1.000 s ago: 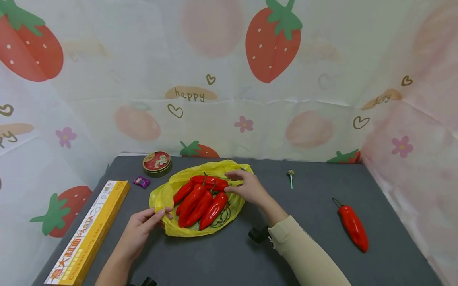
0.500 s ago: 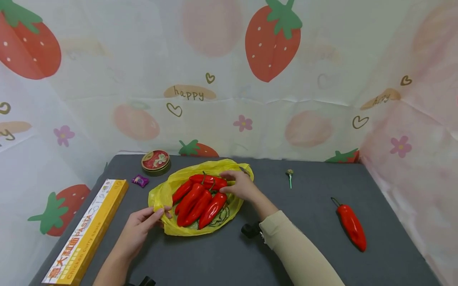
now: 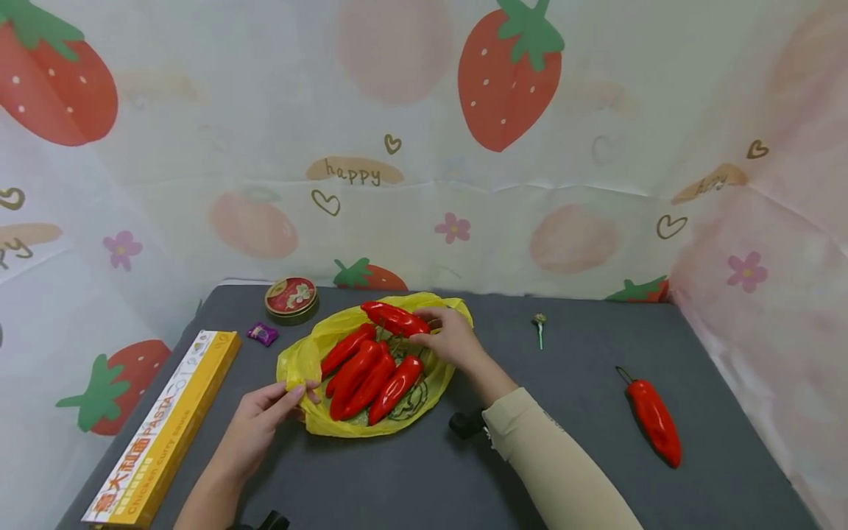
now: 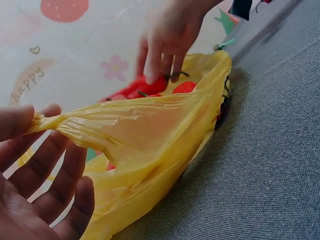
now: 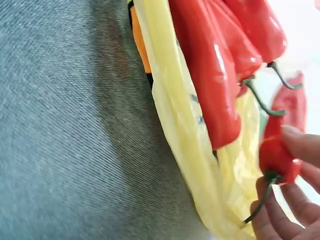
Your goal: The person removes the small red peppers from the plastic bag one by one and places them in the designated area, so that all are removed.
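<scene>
A yellow plastic bag (image 3: 306, 368) lies spread on the table with several red chili peppers (image 3: 358, 379) in it. My left hand (image 3: 265, 412) pinches the bag's left edge between thumb and fingers; the left wrist view shows the gathered plastic (image 4: 55, 122) at the fingertips. At the bag's back right, my right hand (image 3: 452, 338) grips one red pepper (image 3: 392, 318) near its stem end. That pepper is raised at the stem end's side of the pile, its tip pointing left. In the right wrist view its green stem (image 5: 262, 202) hangs below the fingers.
A single red pepper (image 3: 654, 423) lies at the table's right. Behind the hands is a small flower-like item (image 3: 539, 331). On the left are a yellow pasta box (image 3: 162, 434), a purple-wrapped candy (image 3: 263, 334) and a round red-lidded tin (image 3: 291, 300). A strawberry-print curtain hangs behind.
My right hand has taken hold of the rearmost pepper and lifted it up from the others, toward the back. The left hand keeps its place on the bag's edge.
</scene>
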Demonstrator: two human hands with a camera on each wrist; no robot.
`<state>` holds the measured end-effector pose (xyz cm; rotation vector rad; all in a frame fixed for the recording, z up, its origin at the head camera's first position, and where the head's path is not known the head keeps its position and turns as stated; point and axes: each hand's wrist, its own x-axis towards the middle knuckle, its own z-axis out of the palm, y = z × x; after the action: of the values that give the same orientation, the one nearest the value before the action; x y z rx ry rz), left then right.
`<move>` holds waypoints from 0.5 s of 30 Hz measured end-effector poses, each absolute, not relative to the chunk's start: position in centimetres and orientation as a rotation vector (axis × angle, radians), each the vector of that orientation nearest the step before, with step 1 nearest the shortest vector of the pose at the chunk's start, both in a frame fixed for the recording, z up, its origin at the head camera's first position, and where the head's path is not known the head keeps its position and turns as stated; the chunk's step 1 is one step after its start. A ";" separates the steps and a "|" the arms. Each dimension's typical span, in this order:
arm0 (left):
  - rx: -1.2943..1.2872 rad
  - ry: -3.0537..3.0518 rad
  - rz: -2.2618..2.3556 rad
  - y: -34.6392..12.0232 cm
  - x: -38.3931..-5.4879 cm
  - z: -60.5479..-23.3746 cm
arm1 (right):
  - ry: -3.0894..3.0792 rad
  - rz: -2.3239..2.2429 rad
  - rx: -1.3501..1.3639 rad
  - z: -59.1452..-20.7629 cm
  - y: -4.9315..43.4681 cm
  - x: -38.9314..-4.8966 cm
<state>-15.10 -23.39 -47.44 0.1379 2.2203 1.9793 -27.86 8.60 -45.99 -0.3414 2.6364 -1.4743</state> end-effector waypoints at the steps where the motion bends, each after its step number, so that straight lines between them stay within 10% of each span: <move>1: 0.135 2.220 1.976 -23.4 -15.1 -47.4 | 2.634 -1.526 -0.335 -45.9 8.7 -27.8; 15: 0.121 2.242 1.955 -23.2 -15.2 -47.3 | 2.600 -1.764 -0.407 -43.3 9.6 -26.3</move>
<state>-15.20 -23.19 -47.31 0.1209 2.2416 1.9553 -26.30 9.56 -43.31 -0.4066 2.5998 -1.7639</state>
